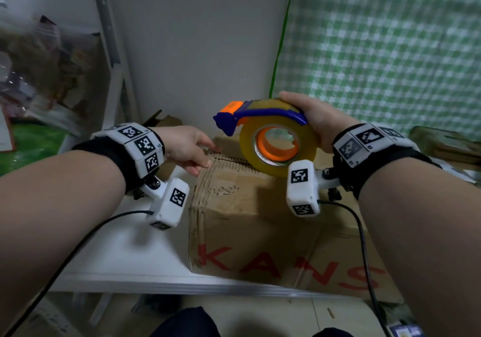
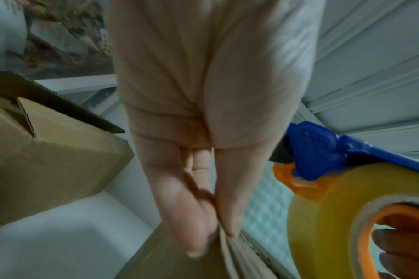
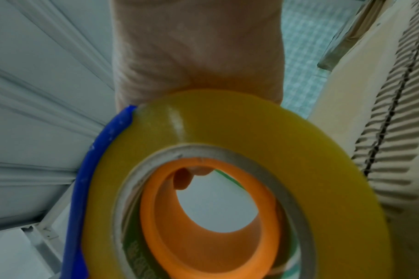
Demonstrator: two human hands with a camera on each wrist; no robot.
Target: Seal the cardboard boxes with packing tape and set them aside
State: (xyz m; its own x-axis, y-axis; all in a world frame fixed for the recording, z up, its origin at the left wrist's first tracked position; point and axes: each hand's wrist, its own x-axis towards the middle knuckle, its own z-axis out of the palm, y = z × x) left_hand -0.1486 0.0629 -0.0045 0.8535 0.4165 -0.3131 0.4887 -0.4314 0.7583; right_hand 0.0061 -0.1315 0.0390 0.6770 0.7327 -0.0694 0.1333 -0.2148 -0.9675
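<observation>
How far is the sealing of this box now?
Done: flaps of the box look closed. In hand: the right hand holds the tape dispenser above the box; the left hand presses on its top. Left: no fresh tape visible; box not set aside.

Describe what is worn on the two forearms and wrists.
Both forearms are bare, without sleeves. Each wrist has a black fabric band, and over it a ring of white blocks printed with black-and-white square markers. Below the left hand and the right hand, a white box-shaped camera housing hangs from the wrist on a bracket, also bearing markers. A thin black cable trails from each housing.
</observation>
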